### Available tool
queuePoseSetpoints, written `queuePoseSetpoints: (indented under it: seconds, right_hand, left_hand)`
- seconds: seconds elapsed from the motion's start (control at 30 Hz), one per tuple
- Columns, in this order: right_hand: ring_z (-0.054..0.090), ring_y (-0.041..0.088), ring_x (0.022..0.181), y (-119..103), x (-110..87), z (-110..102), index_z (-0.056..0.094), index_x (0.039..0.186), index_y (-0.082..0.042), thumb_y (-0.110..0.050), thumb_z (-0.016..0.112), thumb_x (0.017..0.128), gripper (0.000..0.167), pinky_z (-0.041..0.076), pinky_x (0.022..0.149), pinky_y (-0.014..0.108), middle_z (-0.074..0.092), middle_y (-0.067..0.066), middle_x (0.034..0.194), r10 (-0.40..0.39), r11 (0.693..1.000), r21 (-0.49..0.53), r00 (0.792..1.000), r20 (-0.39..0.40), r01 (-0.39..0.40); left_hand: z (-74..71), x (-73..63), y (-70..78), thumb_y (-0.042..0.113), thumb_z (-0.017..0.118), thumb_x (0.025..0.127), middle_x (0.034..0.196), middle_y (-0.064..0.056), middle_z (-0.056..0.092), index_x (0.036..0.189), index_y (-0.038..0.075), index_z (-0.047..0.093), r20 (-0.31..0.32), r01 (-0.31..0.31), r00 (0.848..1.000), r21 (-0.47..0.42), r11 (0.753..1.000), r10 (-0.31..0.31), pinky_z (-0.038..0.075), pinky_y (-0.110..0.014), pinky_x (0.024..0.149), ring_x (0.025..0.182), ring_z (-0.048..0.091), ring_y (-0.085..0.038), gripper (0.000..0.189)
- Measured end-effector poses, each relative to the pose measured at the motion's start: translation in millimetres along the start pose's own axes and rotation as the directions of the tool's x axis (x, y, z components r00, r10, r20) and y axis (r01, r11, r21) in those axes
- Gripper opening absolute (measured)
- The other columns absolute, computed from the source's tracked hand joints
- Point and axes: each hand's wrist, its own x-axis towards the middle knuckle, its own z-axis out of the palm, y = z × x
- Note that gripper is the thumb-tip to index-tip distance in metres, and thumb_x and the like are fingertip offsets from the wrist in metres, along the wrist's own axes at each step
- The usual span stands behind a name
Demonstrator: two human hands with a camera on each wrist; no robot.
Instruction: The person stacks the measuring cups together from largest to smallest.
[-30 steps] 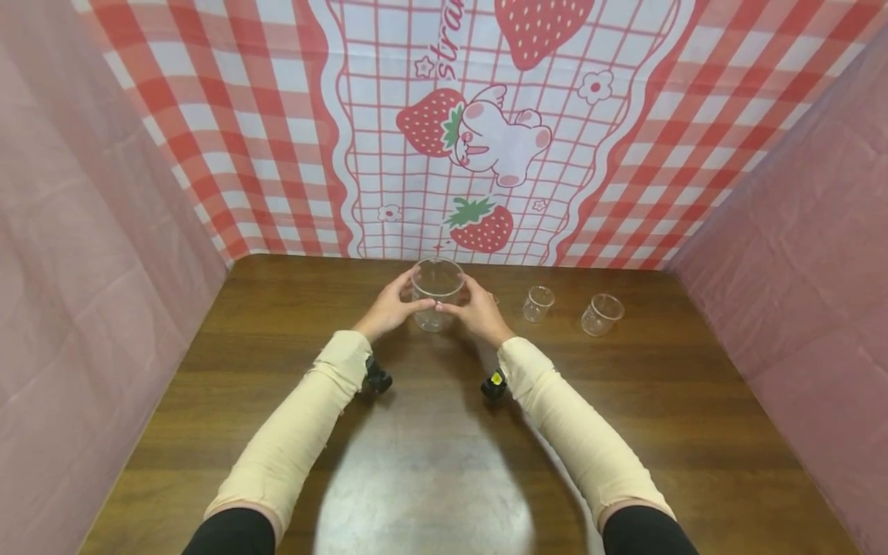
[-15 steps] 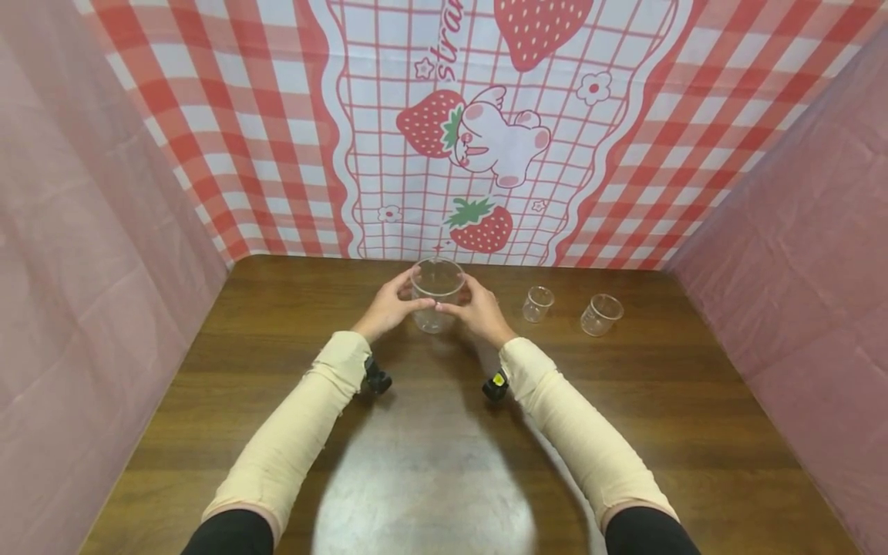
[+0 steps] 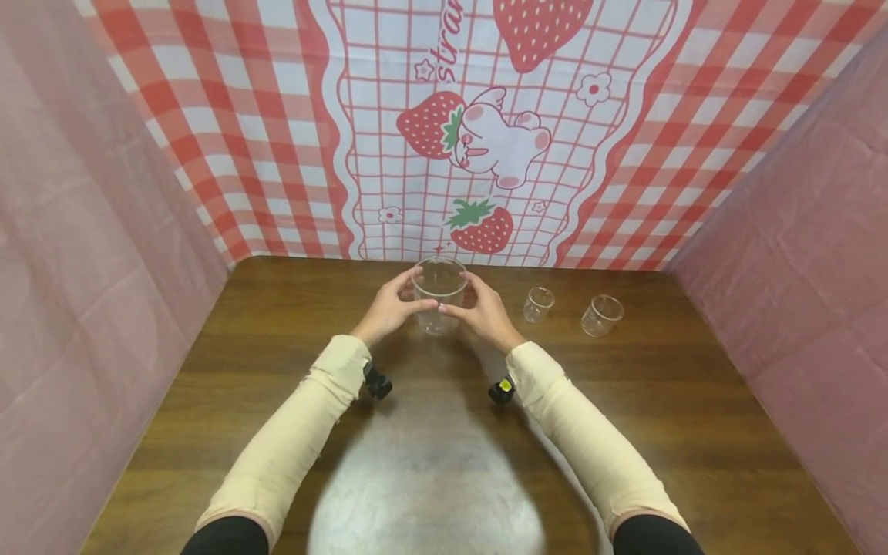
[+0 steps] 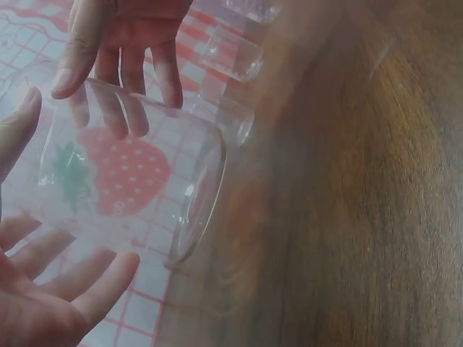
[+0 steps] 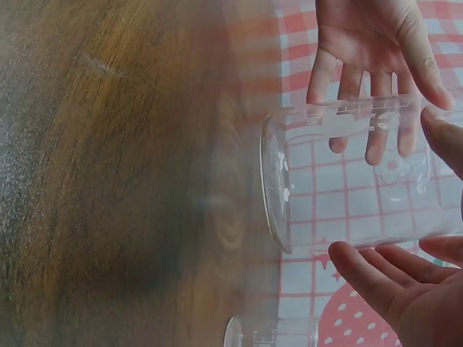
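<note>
A large clear glass beaker (image 3: 439, 287) stands upright between both hands near the back of the table. My left hand (image 3: 387, 310) grips its left side, and my right hand (image 3: 489, 311) grips its right side. The thumbs meet at the front of the glass, while the other fingers spread round the sides and back. In the right wrist view, white markings show on the wall of the beaker (image 5: 347, 181). The left wrist view shows its base (image 4: 199, 210) close over the wood.
Right of the hands stand a small glass beaker (image 3: 537, 305) and a somewhat wider one (image 3: 600, 316). Another small beaker (image 4: 226, 117) shows close by in the left wrist view. A strawberry-print cloth (image 3: 388, 177) hangs behind the wooden table (image 3: 277, 385), with pink curtains at both sides.
The large beaker and my right hand have shifted very slightly to the right, and the right forearm has swung a little outward. Both hands keep their grip.
</note>
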Motion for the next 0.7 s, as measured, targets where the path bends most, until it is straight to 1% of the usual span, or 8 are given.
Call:
queuePoseSetpoints:
  seconds: [0.23, 0.47, 0.7]
  right_hand:
    - [0.062, 0.037, 0.114, -2, -8.0, -6, 0.045, 0.14, -0.002, -0.023, 0.084, 0.076, 0.077, 0.053, 0.099, 0.049, 0.06, 0.022, 0.13, -0.017, 1.0, 0.022, 1.0, -0.013, 0.017]
    - [0.063, 0.037, 0.11, -5, -16.7, -9, 0.047, 0.134, -0.001, -0.019, 0.086, 0.074, 0.074, 0.053, 0.096, 0.05, 0.064, 0.022, 0.122, -0.057, 0.998, 0.029, 0.998, -0.031, 0.057]
    - [0.063, 0.038, 0.11, -10, -24.5, -12, 0.048, 0.129, -0.001, -0.018, 0.086, 0.073, 0.07, 0.054, 0.095, 0.05, 0.064, 0.021, 0.119, -0.08, 0.996, 0.041, 0.996, -0.03, 0.081]
  left_hand:
    - [2.6, -6.6, 7.3, 0.028, 0.081, 0.079, 0.142, -0.015, 0.054, 0.147, 0.017, 0.042, -0.002, -0.018, 1.0, 0.0, 1.0, 0.018, 0.05, -0.047, 0.104, 0.123, 0.057, -0.034, 0.08]
    - [3.8, -15.6, 13.1, 0.026, 0.082, 0.078, 0.142, -0.014, 0.054, 0.146, 0.014, 0.044, -0.011, -0.047, 0.999, 0.002, 0.999, 0.047, 0.049, -0.047, 0.105, 0.122, 0.059, -0.034, 0.079]
    - [3.7, -25.6, 21.0, 0.023, 0.082, 0.078, 0.14, -0.016, 0.055, 0.144, 0.01, 0.045, -0.007, -0.068, 0.998, -0.002, 0.998, 0.068, 0.05, -0.046, 0.104, 0.121, 0.059, -0.034, 0.076]
